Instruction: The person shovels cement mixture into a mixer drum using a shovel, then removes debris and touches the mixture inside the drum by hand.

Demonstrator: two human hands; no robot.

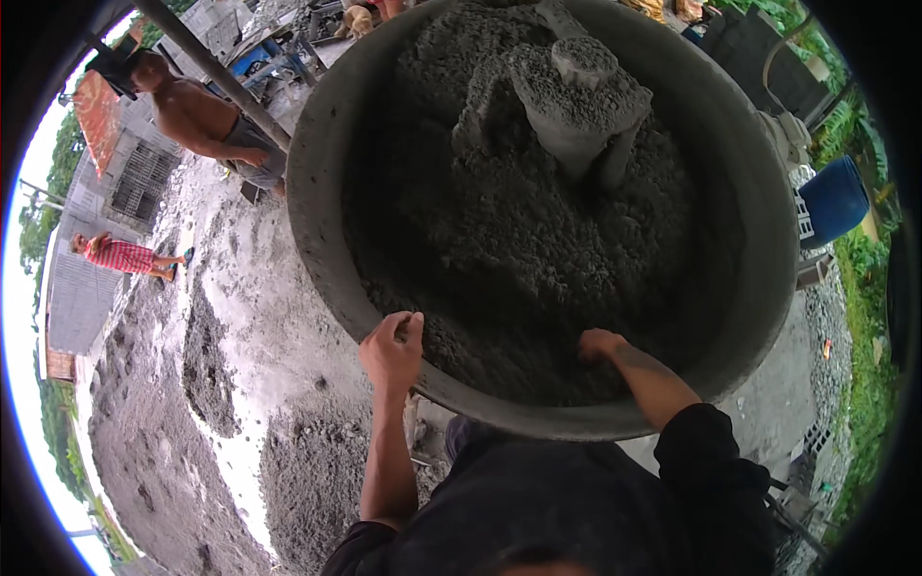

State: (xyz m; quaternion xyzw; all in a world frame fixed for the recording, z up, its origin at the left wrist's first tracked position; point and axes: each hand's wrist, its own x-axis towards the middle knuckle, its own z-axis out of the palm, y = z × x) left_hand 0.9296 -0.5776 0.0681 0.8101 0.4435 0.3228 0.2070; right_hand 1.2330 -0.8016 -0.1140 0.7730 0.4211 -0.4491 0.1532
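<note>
In front of me is a big round mixing pan [312,197] with a grey, crusted wall. Dark grey wet concrete mix [567,245] covers its floor. A mortar-caked central hub [581,106] with arms rises from the mix toward the far side. My left hand [391,351] is at the near-left rim, its fingers curled inward; whatever they may hold does not show. My right hand [601,344] reaches over the near rim, low above the mix inside the pan. Its fingers are closed and partly hidden, so their contents cannot be made out.
Left of the pan stands a shirtless person [197,115] in a dark cap; farther off is a person in red stripes [120,255]. A metal pole [211,72] slants past the pan. Grey aggregate [312,480] lies lower left. A blue drum [834,202] is at the right.
</note>
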